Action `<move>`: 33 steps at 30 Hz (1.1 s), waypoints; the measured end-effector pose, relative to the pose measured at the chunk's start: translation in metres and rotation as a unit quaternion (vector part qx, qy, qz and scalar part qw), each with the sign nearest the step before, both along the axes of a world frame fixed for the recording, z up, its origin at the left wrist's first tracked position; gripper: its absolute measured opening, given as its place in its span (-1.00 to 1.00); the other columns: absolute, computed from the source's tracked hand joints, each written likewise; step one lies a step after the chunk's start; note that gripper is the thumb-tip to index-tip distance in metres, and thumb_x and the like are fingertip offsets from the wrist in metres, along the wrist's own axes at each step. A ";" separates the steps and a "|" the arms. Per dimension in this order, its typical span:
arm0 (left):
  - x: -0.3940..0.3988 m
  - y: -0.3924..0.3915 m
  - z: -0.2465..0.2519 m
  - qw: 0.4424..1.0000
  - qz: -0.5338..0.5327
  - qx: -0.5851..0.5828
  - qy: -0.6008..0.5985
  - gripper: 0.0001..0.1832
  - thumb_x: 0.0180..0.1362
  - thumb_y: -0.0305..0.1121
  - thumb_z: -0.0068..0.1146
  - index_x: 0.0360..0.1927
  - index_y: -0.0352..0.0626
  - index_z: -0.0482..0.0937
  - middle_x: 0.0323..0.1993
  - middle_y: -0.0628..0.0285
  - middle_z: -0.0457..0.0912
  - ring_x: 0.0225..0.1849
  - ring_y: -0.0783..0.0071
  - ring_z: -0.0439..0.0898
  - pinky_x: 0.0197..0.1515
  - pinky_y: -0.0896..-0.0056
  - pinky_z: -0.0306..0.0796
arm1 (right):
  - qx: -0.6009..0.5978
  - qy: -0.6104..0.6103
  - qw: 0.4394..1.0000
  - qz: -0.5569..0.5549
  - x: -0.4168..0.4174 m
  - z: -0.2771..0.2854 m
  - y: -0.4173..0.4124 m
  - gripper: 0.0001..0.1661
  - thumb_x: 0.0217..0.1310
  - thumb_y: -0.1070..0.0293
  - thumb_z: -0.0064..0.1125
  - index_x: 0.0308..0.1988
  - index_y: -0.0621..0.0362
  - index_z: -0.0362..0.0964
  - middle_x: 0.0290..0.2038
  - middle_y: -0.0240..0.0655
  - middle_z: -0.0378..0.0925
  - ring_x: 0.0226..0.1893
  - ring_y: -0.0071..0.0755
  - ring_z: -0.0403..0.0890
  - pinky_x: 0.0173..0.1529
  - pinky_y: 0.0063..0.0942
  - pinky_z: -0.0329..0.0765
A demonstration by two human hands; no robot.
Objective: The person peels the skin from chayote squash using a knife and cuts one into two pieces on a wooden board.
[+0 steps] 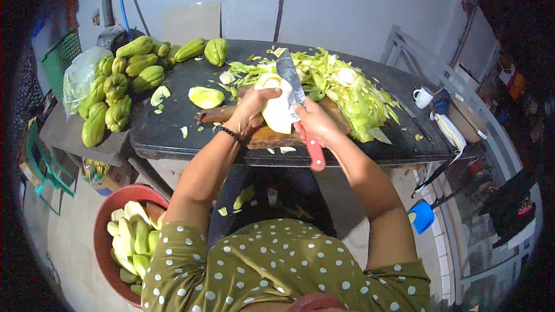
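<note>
My left hand [253,109] grips a pale, peeled chayote half [274,115] above a wooden cutting board [271,138]. In my right hand [315,122] is a knife with a red handle [316,154] and a broad blade [288,71]. The blade points away from me and lies against the right side of the chayote. A heap of green peelings [364,104] covers the table just beyond and to the right of the board. Left of my left hand, a cut chayote piece [206,97] rests on the black table [173,132].
Whole green chayotes [116,86] are piled at the left beside a clear plastic bag [82,78]. On the floor, a red tub [102,242] holds peeled pieces. A white mug [423,97] stands at the table's right end. Below hangs a blue dustpan [422,217].
</note>
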State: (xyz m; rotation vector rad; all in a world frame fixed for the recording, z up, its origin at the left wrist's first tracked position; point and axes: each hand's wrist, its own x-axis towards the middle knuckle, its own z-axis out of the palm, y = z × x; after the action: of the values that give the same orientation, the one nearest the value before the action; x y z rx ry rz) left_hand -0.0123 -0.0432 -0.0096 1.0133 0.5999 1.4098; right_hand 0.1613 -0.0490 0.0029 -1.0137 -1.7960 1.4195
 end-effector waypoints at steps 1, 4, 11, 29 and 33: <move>0.000 0.001 -0.001 1.000 0.000 -0.002 0.000 -0.66 0.02 -0.47 0.06 -0.08 -0.25 0.43 -0.20 0.12 0.59 -0.25 0.27 0.62 -0.12 0.23 0.51 | -0.002 0.000 1.000 0.000 -0.001 -0.003 0.002 -0.80 0.33 0.23 -0.24 -0.15 0.10 0.18 -0.64 -0.44 0.26 -0.78 -0.62 0.24 -0.73 -0.59 0.27; -0.006 0.006 -0.001 0.999 0.011 -0.019 0.026 -0.69 0.02 -0.47 0.05 -0.11 -0.26 0.44 -0.24 0.13 0.60 -0.28 0.28 0.62 -0.18 0.24 0.53 | 0.024 -0.020 0.999 -0.013 -0.006 -0.008 0.004 -0.80 0.33 0.23 -0.22 -0.14 0.09 0.16 -0.66 -0.43 0.27 -0.80 -0.61 0.25 -0.74 -0.58 0.28; -0.008 0.014 -0.011 0.999 0.010 -0.019 -0.044 -0.71 0.06 -0.44 -0.01 -0.10 -0.26 0.43 -0.23 0.13 0.59 -0.26 0.25 0.61 -0.11 0.23 0.49 | 0.004 0.042 0.999 -0.033 -0.024 -0.013 -0.004 -0.79 0.33 0.26 -0.23 -0.09 0.09 0.13 -0.68 -0.41 0.27 -0.81 -0.60 0.26 -0.75 -0.57 0.28; -0.012 0.000 0.000 0.997 -0.042 -0.048 -0.032 -0.66 -0.01 -0.46 0.04 -0.09 -0.25 0.42 -0.23 0.12 0.58 -0.24 0.26 0.61 -0.10 0.22 0.49 | 0.011 -0.001 1.000 0.004 -0.022 -0.004 -0.010 -0.80 0.32 0.27 -0.21 -0.14 0.14 0.15 -0.67 -0.41 0.27 -0.80 -0.59 0.25 -0.73 -0.57 0.28; -0.006 -0.004 -0.003 0.995 0.014 -0.037 -0.097 -0.68 0.01 -0.47 0.01 -0.10 -0.24 0.42 -0.23 0.13 0.59 -0.23 0.25 0.60 -0.09 0.20 0.49 | 0.014 -0.006 1.000 0.003 -0.023 -0.006 -0.007 -0.80 0.32 0.27 -0.20 -0.15 0.13 0.15 -0.66 -0.40 0.28 -0.81 -0.59 0.25 -0.74 -0.57 0.27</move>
State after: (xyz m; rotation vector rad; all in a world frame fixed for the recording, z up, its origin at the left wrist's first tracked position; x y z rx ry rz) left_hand -0.0184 -0.0475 -0.0130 0.8013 0.5220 1.4802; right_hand 0.1381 -0.0563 -0.0026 -1.0063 -1.8238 1.3903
